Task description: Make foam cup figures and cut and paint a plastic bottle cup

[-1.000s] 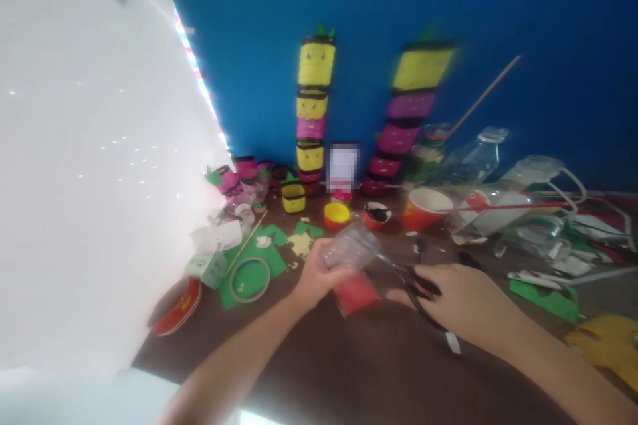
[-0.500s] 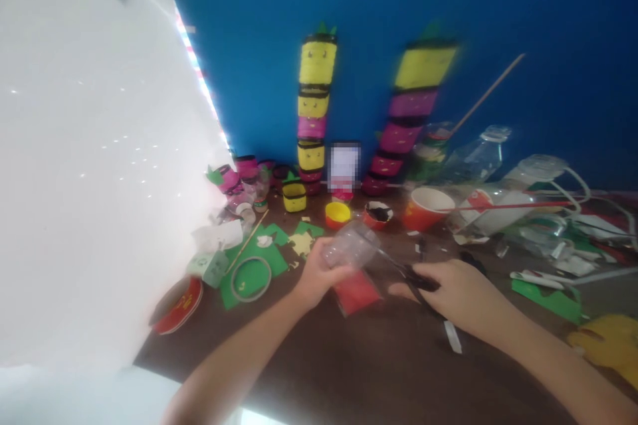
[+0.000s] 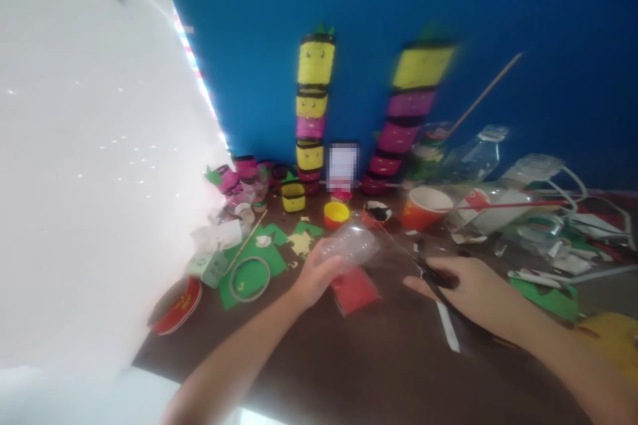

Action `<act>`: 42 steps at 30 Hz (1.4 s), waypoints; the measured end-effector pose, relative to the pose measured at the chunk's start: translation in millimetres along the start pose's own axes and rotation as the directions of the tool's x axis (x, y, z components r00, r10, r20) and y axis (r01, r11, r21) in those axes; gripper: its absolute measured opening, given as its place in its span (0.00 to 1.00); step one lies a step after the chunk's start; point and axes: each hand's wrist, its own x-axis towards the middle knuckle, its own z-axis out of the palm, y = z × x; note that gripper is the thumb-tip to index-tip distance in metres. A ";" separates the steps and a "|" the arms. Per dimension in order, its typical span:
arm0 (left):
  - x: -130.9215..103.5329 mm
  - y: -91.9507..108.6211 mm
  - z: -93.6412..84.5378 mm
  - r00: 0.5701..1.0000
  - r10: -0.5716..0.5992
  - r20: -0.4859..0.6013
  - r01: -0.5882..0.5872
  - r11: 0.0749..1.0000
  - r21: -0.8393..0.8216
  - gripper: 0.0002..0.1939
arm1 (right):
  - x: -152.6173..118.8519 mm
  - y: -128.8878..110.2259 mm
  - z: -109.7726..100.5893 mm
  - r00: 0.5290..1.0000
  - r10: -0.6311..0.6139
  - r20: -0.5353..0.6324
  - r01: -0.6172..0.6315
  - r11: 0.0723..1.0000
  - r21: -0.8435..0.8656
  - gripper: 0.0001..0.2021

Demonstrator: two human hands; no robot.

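Near the middle of the table, my left hand point(image 3: 318, 275) is closed around a clear plastic bottle piece point(image 3: 355, 246), which lies tilted with its free end to the right. Under it rests a red square packet point(image 3: 355, 291). To the right, my right hand point(image 3: 461, 285) grips the dark handles of a pair of scissors point(image 3: 423, 267). Their blades point up and left toward the plastic, apart from it. A white strip point(image 3: 447, 327) lies just below the scissors.
Green sheets point(image 3: 266, 255) with a tape roll point(image 3: 250, 279) lie left, beside a red paper bowl point(image 3: 179, 305). Yellow and pink decorated cup towers point(image 3: 316, 63) stand by the blue wall. A white-and-red cup point(image 3: 427, 208) and clear bottles point(image 3: 478, 156) crowd the back right.
My right hand and the scissors have moved slightly right, away from the plastic piece. The plastic has turned a little in my left hand, and more of the white strip shows.
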 end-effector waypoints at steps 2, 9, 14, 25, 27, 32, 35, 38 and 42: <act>0.1 0.7 -0.2 1.000 0.006 0.029 -0.005 1.000 -0.022 0.25 | -3.3 5.7 -2.1 0.993 0.031 0.111 -0.033 0.999 0.016 0.23; 1.4 -0.5 -1.9 0.994 0.107 -0.026 -0.106 0.994 0.037 0.28 | -11.9 10.5 -6.0 0.967 0.057 0.248 -0.064 0.998 0.022 0.21; 3.8 -5.0 -7.2 0.984 0.179 0.003 -0.178 0.978 0.108 0.28 | -14.2 9.5 6.0 0.954 0.035 0.296 -0.098 0.975 0.201 0.21; 3.0 -3.3 -9.9 0.979 0.202 0.026 -0.203 0.958 0.203 0.41 | -18.7 6.7 26.5 0.893 -0.119 0.435 -0.187 0.780 0.597 0.17; 3.7 -4.2 -11.1 0.975 0.219 0.034 -0.222 0.955 0.196 0.41 | -19.8 7.4 29.1 0.886 -0.122 0.448 -0.181 0.797 0.576 0.17; 4.9 -8.5 -15.3 0.977 0.213 0.025 -0.214 0.960 0.179 0.39 | -20.6 6.8 32.0 0.900 -0.074 0.431 -0.137 0.888 0.439 0.20; 5.3 -9.6 -16.6 0.976 0.215 0.016 -0.214 0.958 0.189 0.32 | -19.7 5.6 30.9 0.921 -0.033 0.388 -0.101 0.943 0.318 0.22; 5.0 -8.0 -15.8 0.973 0.227 0.041 -0.230 0.947 0.225 0.29 | -17.8 7.3 30.2 0.932 -0.036 0.361 -0.052 0.972 0.231 0.22; 3.4 -4.7 -14.0 0.975 0.215 0.045 -0.219 0.938 0.270 0.30 | -15.1 9.6 29.2 0.937 -0.049 0.346 -0.014 0.984 0.176 0.23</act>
